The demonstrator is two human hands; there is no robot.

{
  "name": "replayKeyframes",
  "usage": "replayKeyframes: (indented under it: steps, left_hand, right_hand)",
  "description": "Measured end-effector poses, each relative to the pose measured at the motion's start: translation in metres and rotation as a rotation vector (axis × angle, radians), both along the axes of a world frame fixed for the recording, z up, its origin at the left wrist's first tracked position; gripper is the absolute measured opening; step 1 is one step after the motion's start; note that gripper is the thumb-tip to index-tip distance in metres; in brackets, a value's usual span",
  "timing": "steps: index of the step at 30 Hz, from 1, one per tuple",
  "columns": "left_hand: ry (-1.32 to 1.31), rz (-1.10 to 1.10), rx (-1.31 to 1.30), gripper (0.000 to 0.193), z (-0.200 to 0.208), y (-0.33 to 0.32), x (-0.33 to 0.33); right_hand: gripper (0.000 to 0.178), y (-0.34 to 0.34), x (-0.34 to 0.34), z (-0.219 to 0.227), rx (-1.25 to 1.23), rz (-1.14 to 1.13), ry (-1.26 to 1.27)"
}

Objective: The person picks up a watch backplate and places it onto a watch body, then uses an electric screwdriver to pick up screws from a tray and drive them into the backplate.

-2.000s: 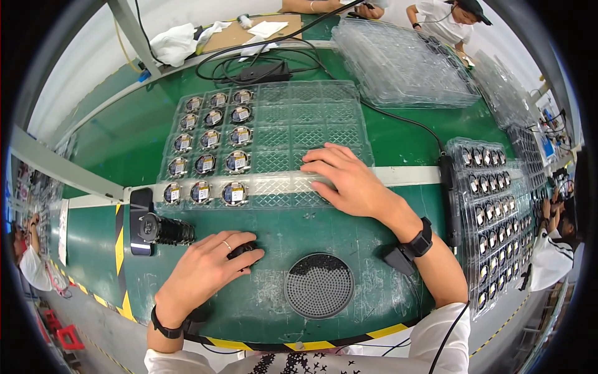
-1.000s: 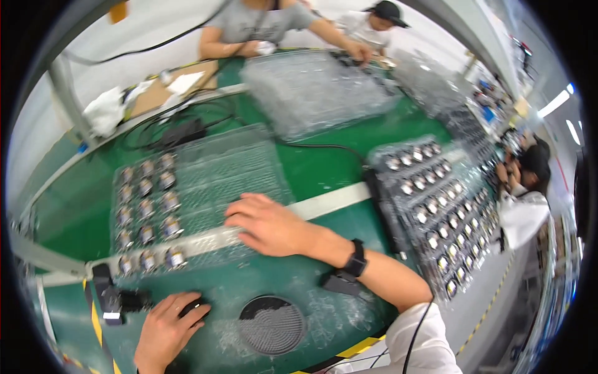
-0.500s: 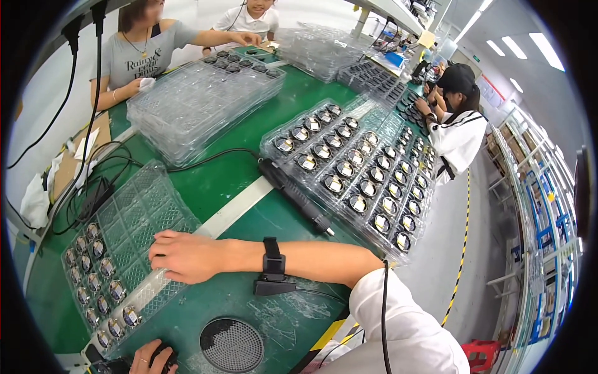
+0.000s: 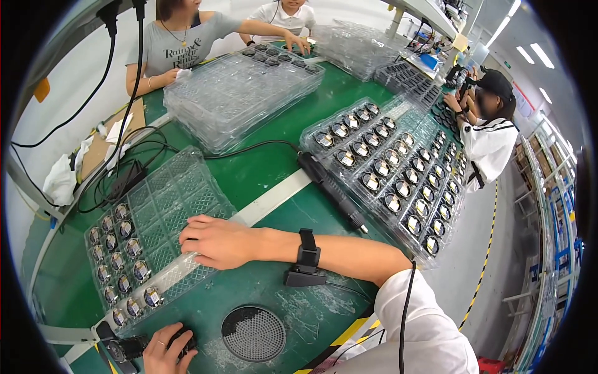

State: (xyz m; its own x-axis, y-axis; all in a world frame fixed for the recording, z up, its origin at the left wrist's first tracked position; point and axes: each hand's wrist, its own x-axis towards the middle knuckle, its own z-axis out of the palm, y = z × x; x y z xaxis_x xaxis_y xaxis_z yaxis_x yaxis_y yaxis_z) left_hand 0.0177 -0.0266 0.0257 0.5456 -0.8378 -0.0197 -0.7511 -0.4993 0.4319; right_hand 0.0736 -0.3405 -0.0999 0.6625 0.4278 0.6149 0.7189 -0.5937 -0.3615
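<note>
My right hand (image 4: 219, 242) reaches in from the right and rests on the near edge of a clear plastic tray (image 4: 180, 193). Its fingers are slightly bent and apart, with nothing seen in them. Several round black-rimmed parts with pale labels (image 4: 133, 247) sit in the left and near cells of this tray; its other cells are bare. At the lower edge, my left hand (image 4: 165, 354) curls its fingers around a dark rounded thing (image 4: 188, 343), mostly hidden by them. A round perforated disc (image 4: 254, 334) lies on the green table to the right of that hand.
An electric screwdriver (image 4: 333, 193) lies beside a stack of filled trays (image 4: 355, 177). Clear trays (image 4: 230, 100) are piled at the back, where a person in grey (image 4: 187, 43) reaches over. Another person in a black cap (image 4: 492, 124) works at the right. Cables (image 4: 134, 134) run at left.
The view has swung, so the whole scene sits farther right. My hands have hardly moved against the tray. The reaching hand of the person in grey has gone a little to the right.
</note>
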Motion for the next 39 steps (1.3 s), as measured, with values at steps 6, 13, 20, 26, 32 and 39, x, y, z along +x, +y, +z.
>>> replayKeyframes:
  steps: [6, 13, 20, 26, 32, 39]
  left_hand:
    - [-0.012, -0.023, -0.015, 0.034, 0.001, -0.001, -0.001]
    - [-0.063, -0.038, -0.040, 0.034, 0.002, 0.002, 0.000]
    - [0.006, 0.000, -0.018, 0.035, 0.001, 0.000, -0.001]
    - [-0.061, -0.055, -0.042, 0.036, 0.001, 0.000, -0.001]
    - [-0.037, -0.062, 0.007, 0.037, -0.001, -0.006, 0.000]
    - [-0.025, -0.059, 0.072, 0.036, -0.008, -0.002, 0.001]
  right_hand:
    - [0.026, -0.003, -0.003, 0.004, -0.080, 0.005, 0.156]
    - [0.024, -0.001, -0.001, -0.002, -0.055, -0.001, 0.100]
    - [0.022, -0.002, 0.000, -0.007, -0.007, -0.015, -0.019]
    - [0.027, -0.001, -0.002, 0.001, -0.078, -0.002, 0.117]
    - [0.027, -0.002, -0.001, -0.001, -0.072, 0.007, 0.104]
    - [0.026, -0.001, -0.001, -0.003, -0.073, 0.002, 0.100]
